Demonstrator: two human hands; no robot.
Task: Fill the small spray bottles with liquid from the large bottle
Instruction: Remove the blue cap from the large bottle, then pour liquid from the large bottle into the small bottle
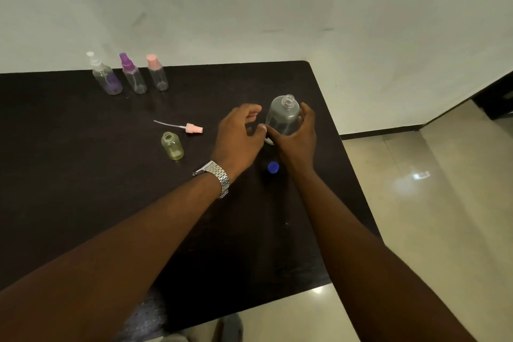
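Note:
The large clear bottle [283, 115] stands upright near the table's right edge, its neck uncapped. My right hand [298, 137] wraps its lower part, thumb on the left and fingers on the right. My left hand [238, 134], with a metal watch on the wrist, hovers just left of the bottle with fingers apart and nothing in it. A blue cap [273, 167] lies on the table between my wrists. A small yellowish bottle [172, 146] stands open, and its pink spray head [193, 128] with tube lies beside it.
Three small spray bottles stand in a row at the back left of the dark table [83, 175]: a white-topped one [105, 79], a purple-topped one [133, 76] and a pink-capped one [157, 75]. A wall runs behind; tiled floor lies to the right.

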